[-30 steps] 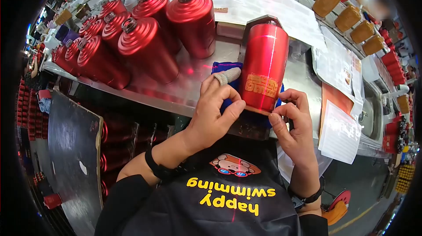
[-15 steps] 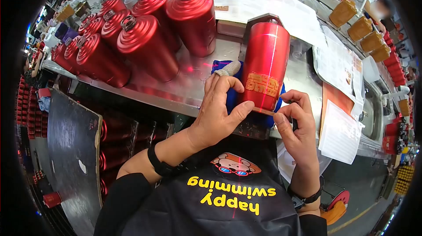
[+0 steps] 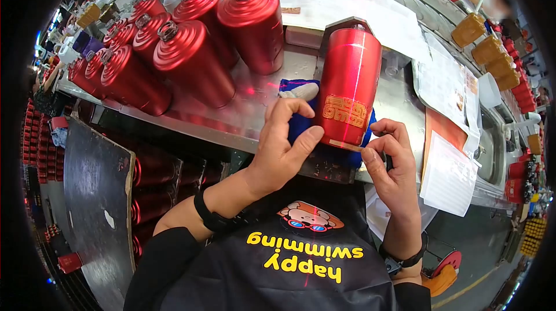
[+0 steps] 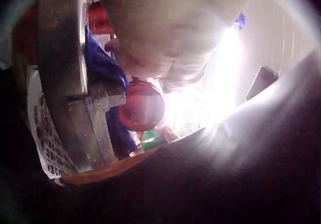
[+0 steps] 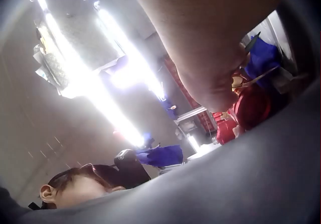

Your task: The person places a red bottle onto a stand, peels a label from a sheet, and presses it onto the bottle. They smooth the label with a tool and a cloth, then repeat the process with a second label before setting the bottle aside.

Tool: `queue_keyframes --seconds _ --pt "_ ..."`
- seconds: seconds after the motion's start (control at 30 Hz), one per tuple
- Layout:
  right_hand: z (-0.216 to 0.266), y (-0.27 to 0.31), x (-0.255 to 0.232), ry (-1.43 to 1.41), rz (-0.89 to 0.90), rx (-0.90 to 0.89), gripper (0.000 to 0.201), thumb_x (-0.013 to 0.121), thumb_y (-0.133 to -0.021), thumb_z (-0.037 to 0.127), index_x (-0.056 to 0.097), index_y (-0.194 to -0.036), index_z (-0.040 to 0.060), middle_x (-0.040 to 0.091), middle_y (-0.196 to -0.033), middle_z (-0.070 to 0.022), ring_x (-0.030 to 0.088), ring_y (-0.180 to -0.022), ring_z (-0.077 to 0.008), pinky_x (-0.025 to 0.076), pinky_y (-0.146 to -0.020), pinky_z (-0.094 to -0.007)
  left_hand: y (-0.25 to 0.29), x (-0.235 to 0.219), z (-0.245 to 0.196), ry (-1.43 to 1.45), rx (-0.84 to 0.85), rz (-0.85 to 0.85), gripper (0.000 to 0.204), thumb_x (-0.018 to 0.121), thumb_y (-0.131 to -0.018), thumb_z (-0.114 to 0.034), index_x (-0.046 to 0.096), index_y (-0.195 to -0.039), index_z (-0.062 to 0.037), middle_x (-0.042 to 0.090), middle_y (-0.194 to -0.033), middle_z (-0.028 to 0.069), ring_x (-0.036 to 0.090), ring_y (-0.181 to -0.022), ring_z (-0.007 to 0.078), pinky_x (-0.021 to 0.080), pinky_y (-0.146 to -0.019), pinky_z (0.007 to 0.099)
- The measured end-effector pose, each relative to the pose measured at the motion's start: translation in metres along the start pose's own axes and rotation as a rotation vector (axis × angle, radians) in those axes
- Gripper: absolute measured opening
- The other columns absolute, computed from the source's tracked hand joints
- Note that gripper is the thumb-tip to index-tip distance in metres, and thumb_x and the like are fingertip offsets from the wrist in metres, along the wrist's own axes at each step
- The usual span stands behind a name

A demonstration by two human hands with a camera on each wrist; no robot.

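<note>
A red bottle [image 3: 351,70] lies on its side in a dark metal cradle [image 3: 330,173] padded with blue cloth [image 3: 300,127]. Its gold emblem [image 3: 346,112] faces up. Along the base edge runs a thin gold strip [image 3: 346,145], its right end between the thumb and forefinger of the right hand [image 3: 395,163]. At the bottle's left side is the left hand [image 3: 281,146], thumb and forefinger apart, tips close to the red wall. A pale finger cover [image 3: 301,90] on one left finger rests by the cloth. The wrist views show the red base [image 4: 142,106] beneath the hands.
Several upright red bottles [image 3: 194,62] crowd the metal bench to the left. White sheets [image 3: 370,13] lie behind the cradle, with papers [image 3: 449,172] and a sink [image 3: 492,152] at right. A dark board [image 3: 95,195] stands at lower left.
The left thumb came onto the strip at the base, then drew back left off it. The bottle has turned slightly in the cradle. The right hand keeps its place at the strip's end.
</note>
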State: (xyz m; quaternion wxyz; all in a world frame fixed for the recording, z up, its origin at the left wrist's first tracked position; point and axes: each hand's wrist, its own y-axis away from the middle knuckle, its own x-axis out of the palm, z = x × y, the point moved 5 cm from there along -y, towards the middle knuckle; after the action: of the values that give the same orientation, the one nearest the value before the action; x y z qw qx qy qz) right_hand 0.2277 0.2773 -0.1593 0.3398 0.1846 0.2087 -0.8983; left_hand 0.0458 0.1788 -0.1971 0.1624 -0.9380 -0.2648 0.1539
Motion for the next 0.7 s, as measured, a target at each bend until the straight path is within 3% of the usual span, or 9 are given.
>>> queue_keyframes --seconds 0.03,0.13,0.17,0.3,0.7 --pt "-0.001 0.0 0.0 -0.01 0.001 0.009 0.01 0.068 -0.086 0.007 0.062 -0.085 0.0006 0.052 -0.112 -0.0143 0.054 -0.097 -0.0222 0.044 -0.078 -0.0299 0.001 -0.003 0.0 0.018 0.06 -0.046 0.024 0.066 -0.089 -0.016 0.052 -0.105 -0.0042 0.055 -0.103 0.0134 0.049 -0.103 0.0325 0.039 -0.094 0.0404" --pt "-0.003 0.0 0.0 -0.012 0.016 -0.013 0.011 0.068 -0.087 0.009 0.061 -0.086 0.0009 0.051 -0.113 -0.0138 0.053 -0.098 -0.0209 0.043 -0.079 -0.0294 0.001 -0.009 -0.025 -0.164 0.419 0.089 0.02 0.067 -0.087 -0.008 0.055 -0.102 -0.0053 0.058 -0.098 0.0136 0.052 -0.097 0.0346 0.042 -0.089 0.0423" --pt "-0.004 0.0 0.0 -0.025 0.031 -0.008 0.011 0.068 -0.087 0.01 0.061 -0.086 0.0011 0.051 -0.113 -0.0133 0.053 -0.098 -0.0202 0.043 -0.078 -0.0292 0.001 -0.006 -0.033 -0.216 0.5 0.089 0.024 0.069 -0.079 -0.002 0.057 -0.099 -0.0075 0.057 -0.091 0.013 0.053 -0.096 0.0355 0.043 -0.087 0.0451" --pt "-0.01 0.0 -0.001 -0.091 0.078 0.049 0.012 0.068 -0.088 0.012 0.061 -0.087 0.0017 0.05 -0.115 -0.0113 0.051 -0.099 -0.0174 0.042 -0.077 -0.0276 0.003 0.005 -0.035 -0.297 0.665 0.144 0.031 0.071 -0.068 -0.003 0.058 -0.095 -0.0104 0.056 -0.09 0.0117 0.052 -0.096 0.0326 0.043 -0.084 0.0463" --pt "-0.02 -0.001 -0.005 -0.174 0.14 0.115 0.014 0.07 -0.087 0.012 0.06 -0.089 0.0028 0.049 -0.116 -0.0092 0.05 -0.103 -0.0164 0.042 -0.077 -0.025 -0.005 0.019 -0.05 -0.527 0.965 0.297 0.02 0.067 -0.074 -0.021 0.059 -0.092 -0.0211 0.057 -0.093 -0.0035 0.05 -0.093 0.0171 0.042 -0.081 0.0343"
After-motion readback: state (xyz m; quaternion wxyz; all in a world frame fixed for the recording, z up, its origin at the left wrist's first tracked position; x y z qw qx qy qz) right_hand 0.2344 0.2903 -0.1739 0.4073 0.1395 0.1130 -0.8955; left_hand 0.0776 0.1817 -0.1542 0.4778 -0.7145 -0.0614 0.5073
